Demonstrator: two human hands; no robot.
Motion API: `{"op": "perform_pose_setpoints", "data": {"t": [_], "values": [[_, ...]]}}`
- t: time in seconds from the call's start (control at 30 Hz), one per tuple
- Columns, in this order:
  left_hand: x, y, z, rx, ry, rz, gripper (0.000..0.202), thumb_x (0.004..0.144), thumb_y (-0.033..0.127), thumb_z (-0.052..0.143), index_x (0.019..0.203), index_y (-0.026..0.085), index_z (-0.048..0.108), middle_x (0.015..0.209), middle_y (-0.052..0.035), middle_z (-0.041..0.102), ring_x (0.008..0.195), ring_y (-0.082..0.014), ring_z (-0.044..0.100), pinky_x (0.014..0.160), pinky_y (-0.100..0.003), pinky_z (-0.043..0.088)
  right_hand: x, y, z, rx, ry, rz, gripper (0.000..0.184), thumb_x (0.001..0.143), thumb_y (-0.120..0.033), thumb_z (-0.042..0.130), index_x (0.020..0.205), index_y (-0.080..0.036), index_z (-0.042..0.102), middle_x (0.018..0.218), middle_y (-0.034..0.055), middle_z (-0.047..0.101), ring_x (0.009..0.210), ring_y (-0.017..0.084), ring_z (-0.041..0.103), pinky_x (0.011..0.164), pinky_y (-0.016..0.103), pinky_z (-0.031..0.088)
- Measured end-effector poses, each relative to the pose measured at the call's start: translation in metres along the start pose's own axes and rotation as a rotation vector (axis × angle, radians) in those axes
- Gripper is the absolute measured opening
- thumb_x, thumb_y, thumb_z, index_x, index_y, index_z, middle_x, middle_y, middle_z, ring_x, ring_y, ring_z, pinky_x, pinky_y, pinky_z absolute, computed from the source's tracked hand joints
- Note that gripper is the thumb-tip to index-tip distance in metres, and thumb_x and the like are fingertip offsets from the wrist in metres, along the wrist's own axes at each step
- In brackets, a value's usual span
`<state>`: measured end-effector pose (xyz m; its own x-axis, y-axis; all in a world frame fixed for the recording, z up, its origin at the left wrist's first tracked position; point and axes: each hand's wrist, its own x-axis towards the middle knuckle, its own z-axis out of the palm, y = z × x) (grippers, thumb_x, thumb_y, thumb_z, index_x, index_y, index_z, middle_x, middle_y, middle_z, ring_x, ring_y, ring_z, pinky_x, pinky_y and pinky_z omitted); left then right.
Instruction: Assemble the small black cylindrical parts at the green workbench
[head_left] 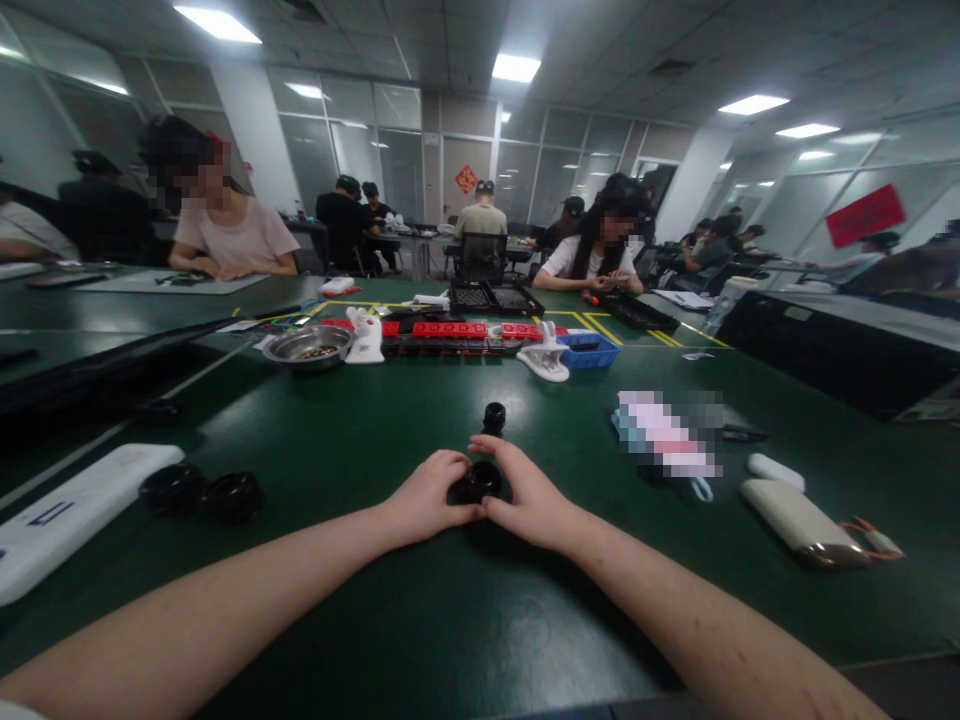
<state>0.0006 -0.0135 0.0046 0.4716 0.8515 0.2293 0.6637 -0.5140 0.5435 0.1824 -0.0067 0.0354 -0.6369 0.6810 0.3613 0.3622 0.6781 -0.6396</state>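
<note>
On the green tabletop in front of me stands a glossy black round part (pixel 483 481) with a dark opening in its top. My left hand (pixel 433 488) curls round its left side, thumb at the near edge. From the right, my right hand (pixel 531 492) closes round the same part, with its thumb meeting my left thumb. The fingertips behind the part are partly hidden. Just beyond my fingers is a smaller black ribbed part (pixel 494 417). Two more black round parts, one (pixel 173 489) beside the other (pixel 233 496), lie left of my left forearm.
A long white case (pixel 86 515) lies at left. Farther back are a metal bowl (pixel 307 348), white clamps (pixel 365 337), red strips (pixel 450 330) and a blue basket (pixel 589 350). At right lie a blurred pink packet (pixel 666 436) and a beige power bank (pixel 802 522). People sit across the table.
</note>
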Motion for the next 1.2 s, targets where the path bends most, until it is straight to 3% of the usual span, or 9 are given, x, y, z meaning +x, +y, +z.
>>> {"op": "perform_pose_setpoints", "data": {"t": [0.13,0.2,0.33,0.47,0.7,0.8,0.93,1.03,1.2], "values": [[-0.0005,0.002,-0.0014,0.0,-0.007,0.032,0.031,0.071,0.037,0.064,0.094,0.018,0.058,0.101,-0.0063,0.054,0.097,-0.0233,0.047,0.086,-0.035,0.04,0.002,0.0006,0.0013,-0.108,0.099,0.076,0.049,0.066,-0.024,0.063,0.112,-0.016,0.045,0.103,0.01,0.055,0.098,0.024,0.051,0.088,0.042,0.04],[-0.0007,0.0019,-0.0015,-0.001,-0.008,0.029,0.032,0.072,0.039,0.063,0.095,0.018,0.058,0.101,-0.0062,0.054,0.098,-0.0233,0.047,0.086,-0.035,0.04,0.0029,0.001,0.0014,-0.109,0.112,0.101,0.048,0.067,-0.023,0.063,0.11,-0.016,0.046,0.096,0.0079,0.056,0.093,0.023,0.053,0.085,0.041,0.042],[-0.0007,-0.002,0.0006,-0.009,-0.012,0.005,0.04,0.071,0.042,0.064,0.102,0.018,0.056,0.103,-0.0073,0.053,0.099,-0.0242,0.047,0.086,-0.037,0.04,0.0017,0.0017,-0.0004,0.053,0.0,0.037,0.063,0.064,-0.006,0.052,0.122,-0.019,0.034,0.108,0.007,0.056,0.105,0.021,0.05,0.094,0.04,0.036],[-0.0008,-0.003,0.0012,0.003,-0.01,0.0,0.042,0.071,0.044,0.063,0.102,0.016,0.055,0.102,-0.0082,0.054,0.098,-0.0245,0.047,0.086,-0.038,0.039,-0.0004,0.0012,-0.0021,0.088,-0.034,0.013,0.07,0.062,-0.005,0.051,0.127,-0.018,0.029,0.123,0.0108,0.048,0.116,0.023,0.042,0.098,0.043,0.031],[-0.0006,0.0017,-0.0017,0.002,-0.016,0.031,0.034,0.072,0.041,0.063,0.096,0.018,0.058,0.102,-0.0062,0.053,0.098,-0.0233,0.047,0.086,-0.036,0.04,0.0014,0.0007,0.0016,-0.071,0.155,0.091,0.057,0.067,-0.024,0.062,0.119,-0.017,0.039,0.096,0.0068,0.055,0.093,0.023,0.052,0.086,0.041,0.041],[-0.0005,0.001,-0.001,-0.003,-0.009,0.018,0.034,0.071,0.04,0.064,0.097,0.018,0.057,0.101,-0.0061,0.054,0.098,-0.0232,0.047,0.086,-0.036,0.04,0.0015,0.0016,0.0009,-0.007,0.091,0.08,0.057,0.068,-0.014,0.057,0.12,-0.018,0.036,0.097,0.0061,0.057,0.095,0.021,0.053,0.087,0.04,0.041],[-0.0004,-0.0009,0.0,-0.003,-0.01,-0.007,0.041,0.07,0.043,0.064,0.101,0.018,0.056,0.102,-0.0068,0.054,0.099,-0.0242,0.047,0.086,-0.037,0.04,0.0,0.0003,-0.0019,0.09,-0.022,0.026,0.068,0.065,-0.006,0.052,0.127,-0.021,0.028,0.117,0.0081,0.052,0.111,0.022,0.046,0.095,0.041,0.035],[-0.0003,-0.0002,-0.0008,-0.005,-0.016,0.003,0.038,0.07,0.041,0.064,0.1,0.019,0.057,0.102,-0.0065,0.054,0.098,-0.0239,0.047,0.085,-0.037,0.04,0.0001,-0.0013,-0.0014,0.02,0.027,0.05,0.061,0.068,-0.013,0.056,0.125,-0.018,0.033,0.116,0.01,0.052,0.11,0.023,0.046,0.095,0.042,0.034],[-0.0002,0.0029,-0.0027,-0.006,-0.019,0.021,0.033,0.071,0.038,0.064,0.098,0.019,0.058,0.101,-0.0062,0.054,0.098,-0.0234,0.047,0.085,-0.036,0.04,0.0025,-0.0006,0.0011,-0.089,0.12,0.093,0.051,0.067,-0.023,0.063,0.113,-0.016,0.044,0.095,0.0069,0.055,0.093,0.022,0.052,0.086,0.041,0.041]]}}
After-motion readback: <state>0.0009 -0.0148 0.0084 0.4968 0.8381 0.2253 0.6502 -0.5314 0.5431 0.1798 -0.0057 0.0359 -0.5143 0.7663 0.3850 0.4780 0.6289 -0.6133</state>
